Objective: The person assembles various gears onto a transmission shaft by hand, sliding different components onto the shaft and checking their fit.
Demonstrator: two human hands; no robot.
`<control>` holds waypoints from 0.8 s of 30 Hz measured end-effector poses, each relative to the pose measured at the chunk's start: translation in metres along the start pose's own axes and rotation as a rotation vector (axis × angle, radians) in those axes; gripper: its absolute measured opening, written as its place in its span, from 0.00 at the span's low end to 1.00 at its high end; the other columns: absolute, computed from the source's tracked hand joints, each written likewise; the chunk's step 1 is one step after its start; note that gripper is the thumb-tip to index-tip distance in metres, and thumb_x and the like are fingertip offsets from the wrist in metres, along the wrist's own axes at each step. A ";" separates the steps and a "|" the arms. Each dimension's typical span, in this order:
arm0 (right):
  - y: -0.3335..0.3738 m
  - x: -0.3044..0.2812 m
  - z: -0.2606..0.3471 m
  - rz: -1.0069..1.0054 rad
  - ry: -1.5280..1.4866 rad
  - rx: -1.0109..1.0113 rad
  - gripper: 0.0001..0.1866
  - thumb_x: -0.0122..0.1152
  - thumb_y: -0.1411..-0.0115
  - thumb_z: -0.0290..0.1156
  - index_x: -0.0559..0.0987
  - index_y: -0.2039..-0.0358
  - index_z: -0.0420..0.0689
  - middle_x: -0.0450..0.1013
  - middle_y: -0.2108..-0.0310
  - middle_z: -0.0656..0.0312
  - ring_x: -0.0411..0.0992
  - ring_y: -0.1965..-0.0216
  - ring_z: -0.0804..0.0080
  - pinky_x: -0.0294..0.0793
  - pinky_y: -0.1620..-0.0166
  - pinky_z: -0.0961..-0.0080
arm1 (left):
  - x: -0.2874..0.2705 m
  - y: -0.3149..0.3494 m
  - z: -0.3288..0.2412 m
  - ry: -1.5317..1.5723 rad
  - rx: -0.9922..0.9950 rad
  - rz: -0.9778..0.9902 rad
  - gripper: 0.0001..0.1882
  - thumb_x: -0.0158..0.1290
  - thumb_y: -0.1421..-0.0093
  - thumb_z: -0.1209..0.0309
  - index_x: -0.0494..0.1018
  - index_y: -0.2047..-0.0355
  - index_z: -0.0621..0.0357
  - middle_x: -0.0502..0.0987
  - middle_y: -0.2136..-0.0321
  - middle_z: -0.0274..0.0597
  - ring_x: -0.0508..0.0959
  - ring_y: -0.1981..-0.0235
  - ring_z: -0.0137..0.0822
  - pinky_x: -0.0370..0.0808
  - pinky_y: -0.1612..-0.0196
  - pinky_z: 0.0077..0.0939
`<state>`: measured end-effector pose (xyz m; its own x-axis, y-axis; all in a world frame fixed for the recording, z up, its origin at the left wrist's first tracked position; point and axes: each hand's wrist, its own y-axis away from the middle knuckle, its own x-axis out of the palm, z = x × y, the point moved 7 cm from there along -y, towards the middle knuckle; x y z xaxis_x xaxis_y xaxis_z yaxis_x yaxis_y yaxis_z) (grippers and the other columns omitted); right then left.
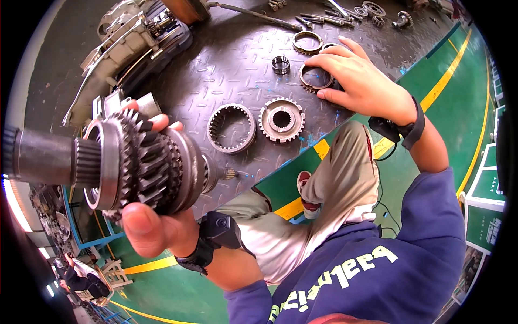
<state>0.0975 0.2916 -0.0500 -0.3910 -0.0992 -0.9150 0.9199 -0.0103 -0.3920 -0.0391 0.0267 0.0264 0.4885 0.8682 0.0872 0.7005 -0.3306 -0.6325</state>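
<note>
My left hand is wrapped around a gear shaft and holds it raised at the left, close to the camera. The shaft lies nearly level, its splined end pointing left. At the table's far right side my right hand curls its fingers and thumb about a toothed synchronizer ring. Another synchronizer ring lies just beyond, and a small needle bearing sits to its left. Nearer me lie a toothed sleeve ring and a flat synchronizer hub.
A metal gearbox housing stands at the far left of the patterned table. Several bolts and small gears lie along its far edge. My bent legs are under the near edge. A person is at the lower left.
</note>
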 end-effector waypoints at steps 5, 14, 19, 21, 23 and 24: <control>-0.013 0.003 -0.002 0.097 -0.073 -0.020 0.33 0.70 0.45 0.38 0.70 0.41 0.39 0.76 0.54 0.50 0.68 0.45 0.53 0.57 0.37 0.55 | 0.001 0.002 -0.001 0.094 0.007 0.089 0.51 0.61 0.45 0.45 0.57 0.33 0.69 0.65 0.40 0.69 0.77 0.47 0.55 0.78 0.45 0.52; -0.026 -0.017 -0.003 -0.002 -0.438 0.065 0.38 0.72 0.52 0.27 0.68 0.40 0.40 0.74 0.53 0.48 0.73 0.50 0.55 0.73 0.46 0.64 | 0.002 0.005 -0.007 0.178 -0.056 -0.089 0.54 0.73 0.52 0.59 0.53 0.34 0.63 0.72 0.49 0.47 0.78 0.52 0.38 0.76 0.47 0.32; -0.043 -0.086 0.017 -0.298 -0.861 0.031 0.34 0.70 0.50 0.22 0.69 0.41 0.40 0.74 0.51 0.59 0.72 0.48 0.69 0.71 0.40 0.71 | -0.005 0.003 -0.010 0.290 0.013 -0.061 0.46 0.72 0.54 0.69 0.58 0.38 0.60 0.74 0.53 0.43 0.78 0.55 0.34 0.77 0.50 0.29; -0.057 -0.140 0.027 -0.429 -0.957 -0.073 0.38 0.70 0.49 0.20 0.66 0.38 0.37 0.71 0.45 0.55 0.72 0.44 0.65 0.70 0.38 0.69 | -0.005 0.004 -0.012 0.302 0.011 -0.047 0.45 0.72 0.55 0.71 0.60 0.39 0.59 0.74 0.54 0.42 0.78 0.56 0.32 0.76 0.50 0.28; -0.068 -0.193 0.038 -0.550 -0.954 -0.122 0.42 0.71 0.49 0.20 0.62 0.34 0.36 0.69 0.40 0.52 0.73 0.42 0.60 0.70 0.37 0.66 | -0.006 0.004 -0.013 0.286 -0.011 -0.027 0.43 0.72 0.57 0.73 0.62 0.41 0.59 0.74 0.55 0.40 0.77 0.57 0.30 0.75 0.51 0.26; -0.073 -0.214 0.047 -0.591 -0.936 -0.166 0.42 0.71 0.49 0.20 0.62 0.34 0.36 0.70 0.40 0.51 0.73 0.42 0.60 0.70 0.37 0.66 | -0.005 0.004 -0.015 0.274 -0.016 -0.007 0.42 0.72 0.57 0.73 0.63 0.42 0.60 0.73 0.55 0.40 0.76 0.57 0.30 0.75 0.50 0.26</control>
<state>0.1155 0.2668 0.1791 -0.5243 -0.8332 -0.1759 0.5543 -0.1771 -0.8132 -0.0309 0.0154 0.0354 0.6043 0.7389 0.2980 0.7117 -0.3325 -0.6189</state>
